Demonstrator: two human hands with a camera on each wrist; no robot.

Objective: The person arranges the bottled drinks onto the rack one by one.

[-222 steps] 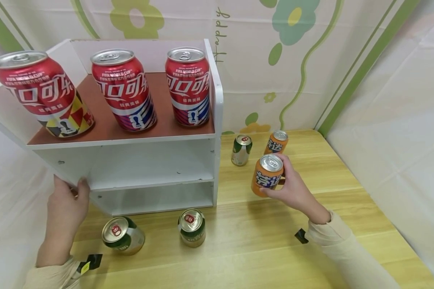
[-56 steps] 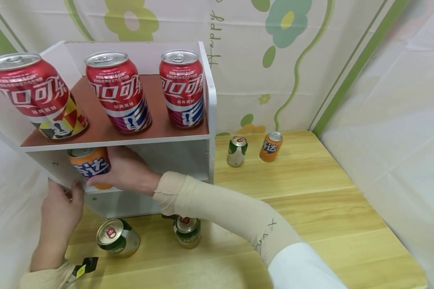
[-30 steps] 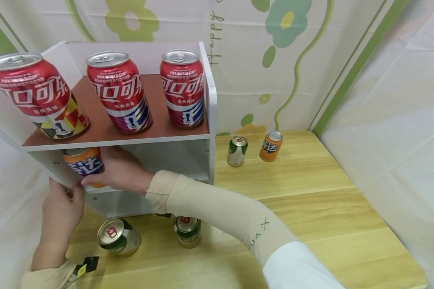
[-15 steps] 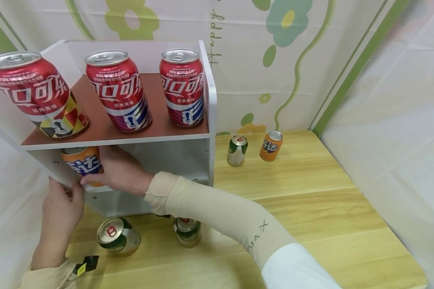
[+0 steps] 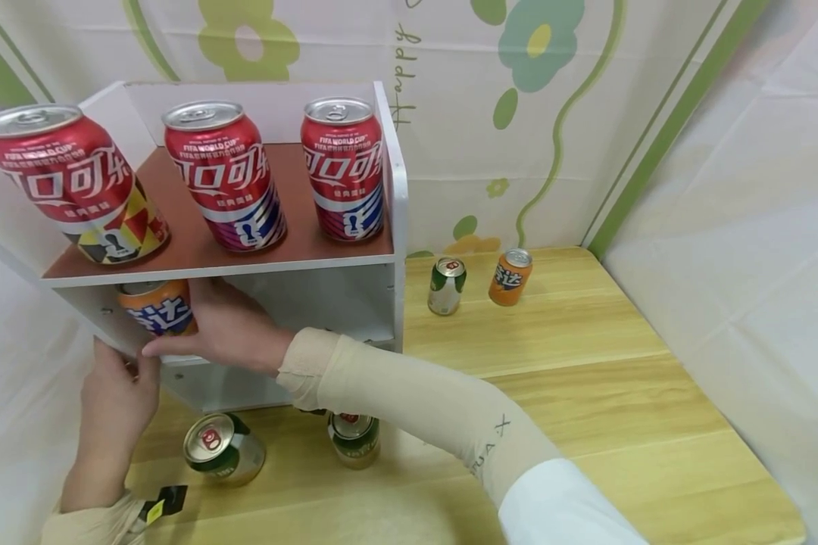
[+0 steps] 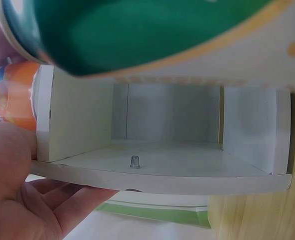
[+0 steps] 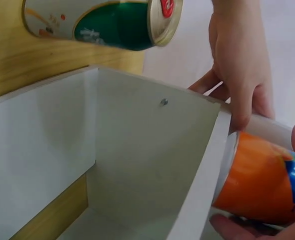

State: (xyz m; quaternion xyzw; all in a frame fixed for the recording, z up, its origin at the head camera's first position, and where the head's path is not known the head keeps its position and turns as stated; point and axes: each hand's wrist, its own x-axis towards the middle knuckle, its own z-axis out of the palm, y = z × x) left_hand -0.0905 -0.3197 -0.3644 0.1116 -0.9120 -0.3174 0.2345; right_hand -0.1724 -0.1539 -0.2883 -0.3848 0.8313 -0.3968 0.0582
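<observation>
- Left hand (image 5: 117, 405), fingers bent against its outer face, grips a white board shelf (image 5: 400, 197) by its left side.
- Right hand (image 5: 235, 325), reaching leftward, curls round an orange cylindrical metal can (image 5: 151, 309), upright in the middle compartment.
- Behind, three glossy red metal cans (image 5: 226, 182).

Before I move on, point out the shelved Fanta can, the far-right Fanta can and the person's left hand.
Shelved Fanta can (image 5: 155, 309): head view, on its printed side.
Far-right Fanta can (image 5: 510, 278): head view, on its front label.
Left hand (image 5: 119, 392): head view, on its back.
</observation>
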